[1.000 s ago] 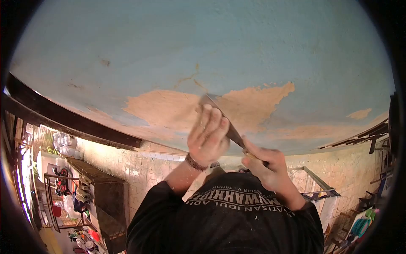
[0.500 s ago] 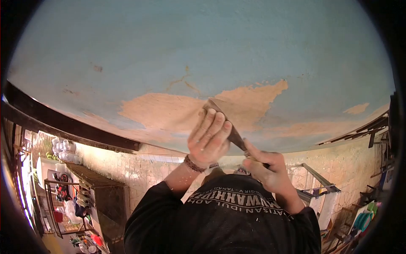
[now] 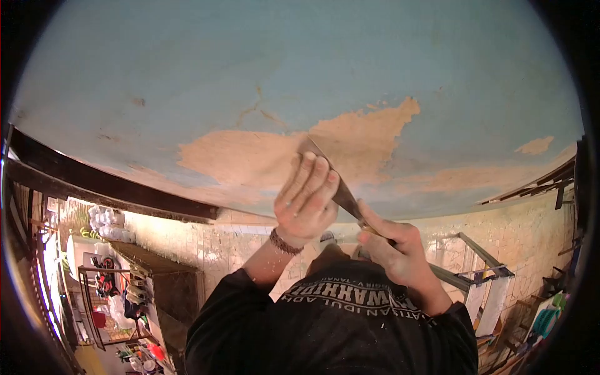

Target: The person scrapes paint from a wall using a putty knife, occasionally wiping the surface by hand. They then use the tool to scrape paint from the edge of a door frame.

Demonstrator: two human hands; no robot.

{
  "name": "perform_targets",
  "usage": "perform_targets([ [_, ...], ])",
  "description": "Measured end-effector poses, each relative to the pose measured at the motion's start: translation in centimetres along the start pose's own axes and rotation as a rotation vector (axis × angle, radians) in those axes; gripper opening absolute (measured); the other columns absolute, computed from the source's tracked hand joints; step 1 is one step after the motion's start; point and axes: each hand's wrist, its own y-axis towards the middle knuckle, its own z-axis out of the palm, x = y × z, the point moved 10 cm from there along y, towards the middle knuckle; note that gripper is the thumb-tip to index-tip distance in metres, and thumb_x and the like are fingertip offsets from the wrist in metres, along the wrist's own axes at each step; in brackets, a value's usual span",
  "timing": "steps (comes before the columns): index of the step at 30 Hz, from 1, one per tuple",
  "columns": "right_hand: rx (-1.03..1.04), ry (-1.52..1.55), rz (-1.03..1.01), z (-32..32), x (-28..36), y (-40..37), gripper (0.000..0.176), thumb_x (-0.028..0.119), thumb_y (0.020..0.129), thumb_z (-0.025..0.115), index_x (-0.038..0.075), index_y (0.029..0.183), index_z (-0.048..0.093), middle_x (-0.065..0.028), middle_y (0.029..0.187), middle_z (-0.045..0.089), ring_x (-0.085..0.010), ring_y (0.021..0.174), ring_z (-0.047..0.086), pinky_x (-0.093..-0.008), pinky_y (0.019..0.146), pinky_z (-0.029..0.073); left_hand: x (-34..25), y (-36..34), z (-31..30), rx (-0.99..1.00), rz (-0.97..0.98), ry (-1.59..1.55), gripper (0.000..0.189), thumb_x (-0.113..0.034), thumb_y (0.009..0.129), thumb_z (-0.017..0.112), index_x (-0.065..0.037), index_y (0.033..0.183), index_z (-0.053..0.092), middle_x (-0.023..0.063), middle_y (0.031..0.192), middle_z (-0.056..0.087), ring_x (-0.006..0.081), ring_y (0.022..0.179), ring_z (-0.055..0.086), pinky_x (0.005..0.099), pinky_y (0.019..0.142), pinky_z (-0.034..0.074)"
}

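Observation:
My right hand (image 3: 400,253) is wrapped round the handle end of a scraper (image 3: 344,194) with a long, dark, flat blade. The fingers of my left hand (image 3: 306,197) are pressed together along the blade near its far end; a beaded bracelet is on that wrist. The blade tip touches or lies very near a bare tan patch (image 3: 356,137) in the blue painted surface (image 3: 300,56) overhead. Above the patch, thin cracks run through the paint. Pale specks are on my left forearm.
A dark beam (image 3: 119,187) crosses at left. Below it are a brown cabinet (image 3: 178,300), a metal rack (image 3: 94,306) with items and white plastic bundles (image 3: 111,224). At right are a metal frame (image 3: 481,259) and a teal basket (image 3: 547,323). A black printed shirt (image 3: 337,331) fills the bottom.
The overhead surface and its patch sit slightly higher in view, and the surroundings have shifted a little. Both hands still hold the scraper; its tip appears slightly higher.

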Motion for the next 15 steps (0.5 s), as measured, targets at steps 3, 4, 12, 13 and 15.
perform_targets([
  [3, 0.008, 0.041, 0.046, -0.2, -0.4, 0.8, 0.042, 0.008, 0.093, 0.059, -0.001, 0.132, 0.050, -0.0078, 0.075, 0.062, -0.0055, 0.069, 0.047, -0.0225, 0.065, 0.042, 0.7, 0.1, 0.4, 0.089, -0.038, 0.010, 0.047, 0.010, 0.068, 0.058, -0.001, 0.114, 0.063, 0.0190, 0.120, 0.062, 0.0396, 0.118, 0.055, 0.0525, 0.098, 0.046],
  [4, 0.036, -0.053, -0.044, 0.9, 0.5, 1.2, 0.042, 0.006, 0.093, 0.059, 0.002, 0.134, 0.051, -0.0031, 0.078, 0.061, -0.0045, 0.067, 0.046, -0.0214, 0.061, 0.041, 1.4, 0.0, -0.7, -0.005, -0.012, 0.052, 0.047, 0.010, 0.068, 0.058, -0.001, 0.113, 0.063, 0.0189, 0.120, 0.062, 0.0391, 0.118, 0.055, 0.0524, 0.098, 0.047],
  [12, 0.027, -0.045, 0.021, 0.3, -0.1, 1.0, 0.043, 0.005, 0.092, 0.060, 0.005, 0.135, 0.051, 0.0032, 0.080, 0.059, -0.0032, 0.064, 0.043, -0.0202, 0.056, 0.038, 0.5, 0.7, -0.4, 0.009, -0.029, 0.089, 0.045, 0.011, 0.069, 0.056, -0.001, 0.111, 0.064, 0.0185, 0.122, 0.062, 0.0380, 0.119, 0.056, 0.0478, 0.097, 0.049],
  [13, 0.022, -0.037, 0.038, 0.9, -0.5, 0.7, 0.043, 0.005, 0.092, 0.060, 0.005, 0.135, 0.051, 0.0032, 0.080, 0.059, -0.0032, 0.064, 0.043, -0.0202, 0.056, 0.038, 1.2, 0.4, -0.9, 0.039, -0.083, 0.137, 0.045, 0.011, 0.068, 0.056, -0.001, 0.110, 0.064, 0.0181, 0.122, 0.062, 0.0378, 0.118, 0.056, 0.0464, 0.098, 0.048],
  [15, 0.012, -0.084, -0.049, 2.0, 0.2, 1.6, 0.042, 0.010, 0.091, 0.062, 0.005, 0.132, 0.054, 0.0006, 0.067, 0.053, -0.0039, 0.066, 0.043, -0.0205, 0.060, 0.039, 1.6, -0.2, -1.8, -0.084, 0.009, 0.101, 0.044, 0.010, 0.067, 0.057, -0.002, 0.109, 0.065, 0.0173, 0.123, 0.061, 0.0376, 0.119, 0.055, 0.0439, 0.100, 0.047],
])
